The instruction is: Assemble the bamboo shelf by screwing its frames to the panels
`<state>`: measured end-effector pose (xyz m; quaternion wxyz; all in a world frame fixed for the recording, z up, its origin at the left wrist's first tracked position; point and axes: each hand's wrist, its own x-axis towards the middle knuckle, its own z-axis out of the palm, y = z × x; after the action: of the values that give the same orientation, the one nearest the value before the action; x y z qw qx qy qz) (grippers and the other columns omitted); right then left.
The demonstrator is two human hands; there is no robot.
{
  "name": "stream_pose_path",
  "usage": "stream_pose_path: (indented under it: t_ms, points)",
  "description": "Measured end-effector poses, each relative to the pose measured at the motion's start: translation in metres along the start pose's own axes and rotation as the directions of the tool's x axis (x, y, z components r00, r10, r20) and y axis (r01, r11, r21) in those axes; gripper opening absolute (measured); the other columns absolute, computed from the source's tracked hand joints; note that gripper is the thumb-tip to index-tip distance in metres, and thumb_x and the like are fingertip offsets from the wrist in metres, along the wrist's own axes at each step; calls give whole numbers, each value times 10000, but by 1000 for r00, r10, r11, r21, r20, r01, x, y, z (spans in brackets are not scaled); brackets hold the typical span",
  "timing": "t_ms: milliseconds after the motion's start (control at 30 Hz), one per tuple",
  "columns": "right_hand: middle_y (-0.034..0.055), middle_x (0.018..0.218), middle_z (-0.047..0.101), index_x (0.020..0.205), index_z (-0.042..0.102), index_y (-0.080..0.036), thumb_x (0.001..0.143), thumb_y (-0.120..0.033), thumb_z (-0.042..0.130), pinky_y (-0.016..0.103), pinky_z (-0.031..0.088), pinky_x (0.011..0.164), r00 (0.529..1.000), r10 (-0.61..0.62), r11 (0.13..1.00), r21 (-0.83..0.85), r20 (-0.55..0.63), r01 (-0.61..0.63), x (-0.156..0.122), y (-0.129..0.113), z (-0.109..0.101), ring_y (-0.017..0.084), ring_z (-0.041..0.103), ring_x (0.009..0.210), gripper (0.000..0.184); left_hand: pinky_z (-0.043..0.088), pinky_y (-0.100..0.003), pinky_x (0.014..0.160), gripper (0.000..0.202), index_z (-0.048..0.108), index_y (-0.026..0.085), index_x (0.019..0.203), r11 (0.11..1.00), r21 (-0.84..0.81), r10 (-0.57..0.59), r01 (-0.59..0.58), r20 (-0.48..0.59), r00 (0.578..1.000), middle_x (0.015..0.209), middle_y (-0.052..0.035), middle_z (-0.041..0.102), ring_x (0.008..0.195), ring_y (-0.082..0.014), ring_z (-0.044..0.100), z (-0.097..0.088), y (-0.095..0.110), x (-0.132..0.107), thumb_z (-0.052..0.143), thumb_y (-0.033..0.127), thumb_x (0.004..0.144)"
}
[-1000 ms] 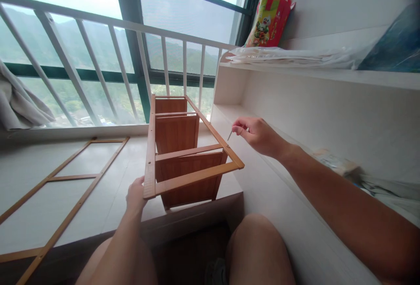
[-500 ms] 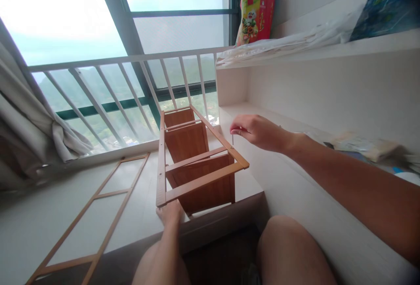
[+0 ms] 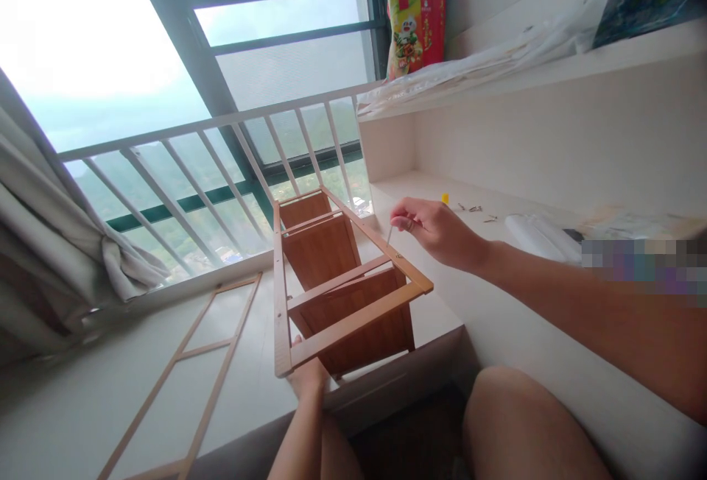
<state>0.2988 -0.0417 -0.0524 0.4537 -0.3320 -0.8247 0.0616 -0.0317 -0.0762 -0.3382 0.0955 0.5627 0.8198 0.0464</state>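
A brown wooden rack with several panels between its side frames lies on the white ledge. My left hand is closed around its near lower corner, the fingertips partly hidden behind the frame. My right hand is above the rack's right rail, thumb and fingers pinched on a thin metal rod that looks like a hex key. Its lower end points down at the rail near a screw head. I cannot tell if it touches the screw. The upper part of the tool is hidden in my fingers.
A second wooden frame lies flat on the ledge at left. Loose screws and a yellow piece are on the shelf behind my right hand. A red and green bag stands on the upper shelf. White railings front the window.
My view has shifted, bringing the loose screws into sight. The metal rod, upright over the screw before, now leans, its lower end slightly aside from the screw. Both hands keep their hold.
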Motion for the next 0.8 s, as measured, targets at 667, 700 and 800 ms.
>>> stream_pose_path:
  t_ms: [667, 700, 800]
  points:
    - [27, 820, 653, 792, 593, -184, 956, -244, 538, 286, 354, 693, 970, 63, 964, -266, 236, 2, 10, -4, -19, 150, 544, 726, 184, 324, -549, 1064, 370, 681, 200, 1123, 997, -15, -72, 71, -186, 980, 1355, -153, 590, 1238, -329, 530, 27, -11, 15, 388, 180, 898]
    - [27, 823, 654, 792, 594, -183, 956, -242, 540, 286, 353, 693, 969, 64, 964, -265, 238, 2, 10, -4, -18, 150, 543, 727, 182, 317, -559, 1068, 371, 676, 199, 1131, 998, -12, -70, 69, -191, 979, 1367, -152, 583, 1238, -331, 529, 27, -11, 15, 385, 181, 901]
    - [26, 818, 651, 794, 599, -183, 954, -246, 547, 287, 352, 689, 971, 56, 967, -255, 232, 5, 9, -4, -18, 147, 539, 722, 179, 306, -570, 1076, 363, 665, 192, 1141, 998, -5, -68, 69, -193, 979, 1383, -153, 571, 1239, -329, 528, 28, -11, 15, 395, 188, 899]
